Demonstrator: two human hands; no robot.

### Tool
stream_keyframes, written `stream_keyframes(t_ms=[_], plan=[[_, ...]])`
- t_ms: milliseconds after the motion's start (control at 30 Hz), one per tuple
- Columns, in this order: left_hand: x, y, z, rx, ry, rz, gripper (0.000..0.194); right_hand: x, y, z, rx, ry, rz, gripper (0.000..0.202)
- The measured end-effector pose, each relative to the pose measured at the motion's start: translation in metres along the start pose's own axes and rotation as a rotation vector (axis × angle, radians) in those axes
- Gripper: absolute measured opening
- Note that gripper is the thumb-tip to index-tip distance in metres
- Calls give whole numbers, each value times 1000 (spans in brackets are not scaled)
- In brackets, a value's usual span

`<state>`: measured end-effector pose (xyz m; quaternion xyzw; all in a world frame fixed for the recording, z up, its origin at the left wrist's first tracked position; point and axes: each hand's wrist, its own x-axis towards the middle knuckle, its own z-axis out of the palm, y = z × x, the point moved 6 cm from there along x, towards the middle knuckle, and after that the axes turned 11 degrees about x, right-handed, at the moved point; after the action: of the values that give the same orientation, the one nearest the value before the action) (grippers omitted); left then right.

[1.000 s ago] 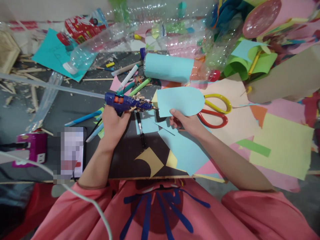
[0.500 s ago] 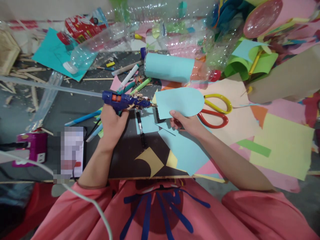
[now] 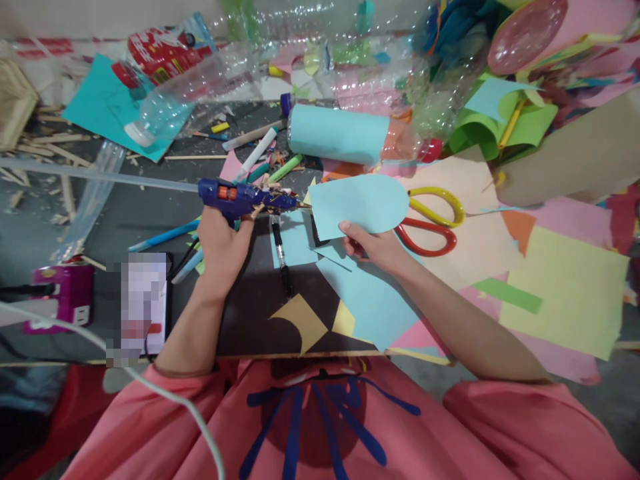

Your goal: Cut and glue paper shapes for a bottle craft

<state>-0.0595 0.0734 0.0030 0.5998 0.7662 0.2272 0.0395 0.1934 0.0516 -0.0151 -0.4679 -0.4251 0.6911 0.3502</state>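
Note:
My left hand [image 3: 223, 243] is wrapped round a blue hot glue gun [image 3: 250, 199], with a long clear glue stick [image 3: 145, 181] running out of its back. The gun's tip points right, close by the left edge of a light blue paper piece [image 3: 363, 203] with one rounded end. Pinched at its lower edge, that piece is in my right hand [image 3: 367, 243], thumb on top. Behind the paper lie scissors with one yellow and one red handle [image 3: 430, 239]; their blades are mostly hidden. A black pen [image 3: 281, 253] lies on the table below the gun.
Across the back lie clear plastic bottles [image 3: 170, 113], one wrapped in light blue paper [image 3: 340, 133]. Markers [image 3: 257, 153] and wood scraps litter the left. Paper sheets [image 3: 565, 287] cover the right. A phone [image 3: 145, 300] and a purple box [image 3: 63, 297] sit at the left front.
My left hand and the glue gun have shifted slightly left, with the tip drawn back a little along the paper's left edge. My right hand and the paper are nearly still.

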Motion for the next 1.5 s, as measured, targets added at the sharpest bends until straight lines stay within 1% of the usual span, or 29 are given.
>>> stream_keyframes(t_ms=[133,400,700,1067,1233,1400,1500], plan=[[0,2,-1,-28,12,7,27,0,2,-1,-4,-9,-2,53],[1,2,-3,-20,8,-37,24,0,0,0,-18,-17,5,55],[1,3,-6,-34,48,3,15,0,0,0,-24,-24,10,54],[3,5,-7,-82,26,-33,20,1,2,0,-4,-37,7,52],[4,2,-8,-72,47,-45,23,1,1,1,10,-42,6,49],[4,-1,-7,-64,70,-33,21,1,3,0,27,-51,3,48],[6,-3,-7,-86,76,-48,25,1,4,1,38,-62,5,47]])
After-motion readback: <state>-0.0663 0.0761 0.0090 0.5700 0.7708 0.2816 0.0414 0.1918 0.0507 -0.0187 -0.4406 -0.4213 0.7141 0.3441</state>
